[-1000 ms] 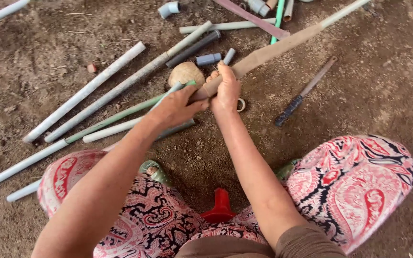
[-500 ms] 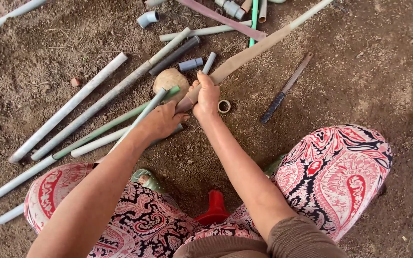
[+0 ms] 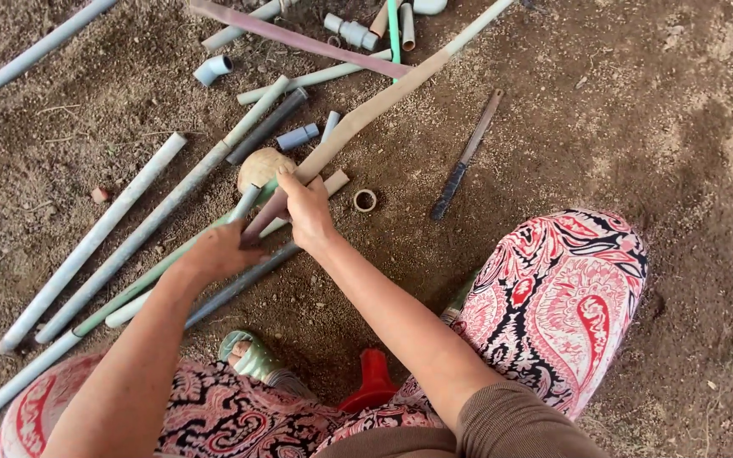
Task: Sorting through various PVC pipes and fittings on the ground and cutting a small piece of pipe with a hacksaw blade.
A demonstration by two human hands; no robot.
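Both hands are clamped on a long tan stick (image 3: 366,114) at centre: left hand (image 3: 218,252) low, right hand (image 3: 307,212) just above. Grey pipes (image 3: 95,242) crowd the left, a small ring (image 3: 365,200) and a knife (image 3: 466,157) lie right, with a round stone (image 3: 262,165) touching the stick.

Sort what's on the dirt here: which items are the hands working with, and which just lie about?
In hand:
left hand on green pipe
right hand gripping long tan strip

Lying about:
hacksaw blade
small ring
grey elbow fitting
round stone
white pipes

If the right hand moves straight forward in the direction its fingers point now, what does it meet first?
The right hand points up and slightly left. First in that line is most likely the round tan ball, just beyond the long tan strip it grips; depth is hard to judge.
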